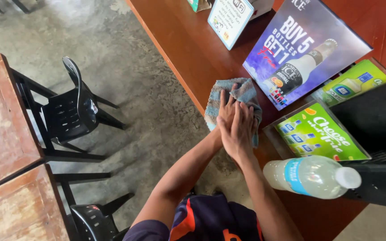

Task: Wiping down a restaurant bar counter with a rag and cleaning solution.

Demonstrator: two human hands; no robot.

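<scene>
A crumpled blue-grey cloth (248, 92) lies on the reddish-brown counter (188, 49), near its left edge. My left hand (225, 108) presses flat on the cloth with its fingers stretched out. My right hand (239, 132) lies across the back of my left hand, its fingertips reaching the cloth. Both arms come in from the bottom of the view and meet over the cloth.
A clear plastic bottle (311, 176) with a blue label lies on its side by my right forearm. A purple poster (307, 49), green placards (322, 134) and a black box (374, 116) crowd the counter's right. Black plastic chairs (70, 111) and worn wooden tables (1, 125) stand on the concrete floor at left.
</scene>
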